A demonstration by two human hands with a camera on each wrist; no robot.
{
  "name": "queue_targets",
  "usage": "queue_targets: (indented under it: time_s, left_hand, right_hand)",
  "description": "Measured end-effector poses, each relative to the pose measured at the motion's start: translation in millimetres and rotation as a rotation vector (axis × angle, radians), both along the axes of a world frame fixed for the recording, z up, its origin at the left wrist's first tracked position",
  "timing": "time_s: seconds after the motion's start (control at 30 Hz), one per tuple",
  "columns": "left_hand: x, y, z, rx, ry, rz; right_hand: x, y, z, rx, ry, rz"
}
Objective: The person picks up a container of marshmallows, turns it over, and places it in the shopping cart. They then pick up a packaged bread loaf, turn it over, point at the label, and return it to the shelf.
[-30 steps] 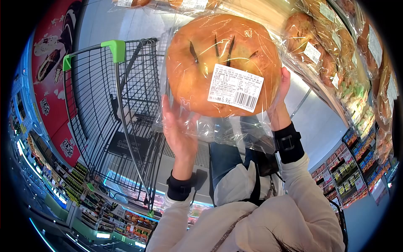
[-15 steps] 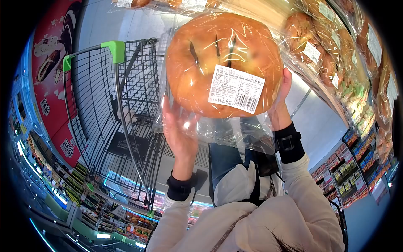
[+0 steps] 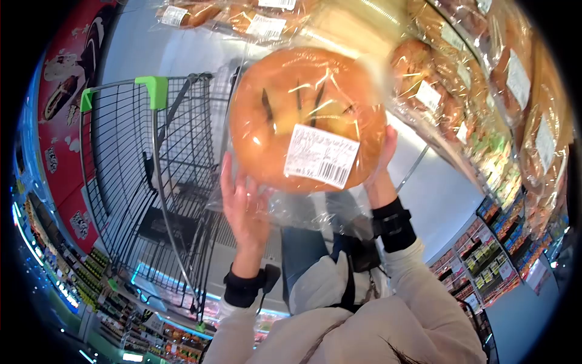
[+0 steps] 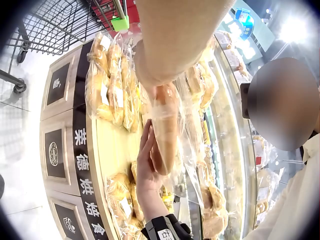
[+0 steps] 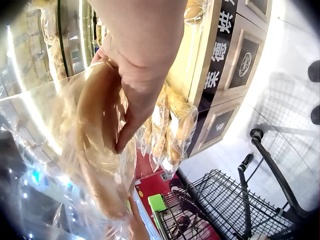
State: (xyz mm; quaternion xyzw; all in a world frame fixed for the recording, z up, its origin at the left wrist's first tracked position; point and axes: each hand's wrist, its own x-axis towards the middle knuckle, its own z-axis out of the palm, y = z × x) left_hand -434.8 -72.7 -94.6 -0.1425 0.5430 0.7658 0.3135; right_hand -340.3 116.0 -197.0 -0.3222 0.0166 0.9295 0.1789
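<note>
A large round bread [image 3: 260,145] in a clear bag is held up between both hands in the head view, its white label facing the camera. The left hand [image 3: 245,209] supports its lower left edge, the fingers partly behind the wrapper. On the lower right edge, the right hand [image 3: 385,167] holds it with the fingers mostly hidden behind. Seen from the side in the right wrist view, the bread [image 5: 97,125] is gripped by the right hand [image 5: 137,85], thumb along one face. In the left wrist view the bread [image 4: 162,130] stands edge-on between the hands.
A shopping cart [image 3: 159,158] with green corners stands at the left, before a red panel [image 3: 54,145]. Wrapped breads [image 3: 427,94] lie on the wooden display at the right, and more [image 3: 264,24] lie at the top. Stocked shelves [image 3: 485,255] are at the lower right.
In the head view the bread and both hands sit lower and slightly further left; the cart and displays have shifted as well. Both hands still hold the bread.
</note>
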Motion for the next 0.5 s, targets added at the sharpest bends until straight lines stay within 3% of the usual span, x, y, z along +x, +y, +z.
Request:
queue_targets:
  time_s: [0.07,0.17,0.27,0.37,0.5]
  left_hand:
    - [2,0,-6,0.006,-0.027,-0.015]
    - [6,9,-12,0.055,-0.122,-0.038]
    - [13,8,-34,0.118,-0.235,-0.089]
    - [18,19,-64,0.183,-0.382,-0.179]
    - [19,45,-106,0.190,-0.472,-0.140]
  right_hand:
    - [5,1,-1,0.060,-0.046,0.027]
    - [17,5,0,0.003,0.021,0.003]
    - [41,21,-18,0.119,0.140,-0.011]
    - [61,49,-26,0.164,0.035,-0.041]
    - [48,76,-15,0.360,-0.303,-0.147]
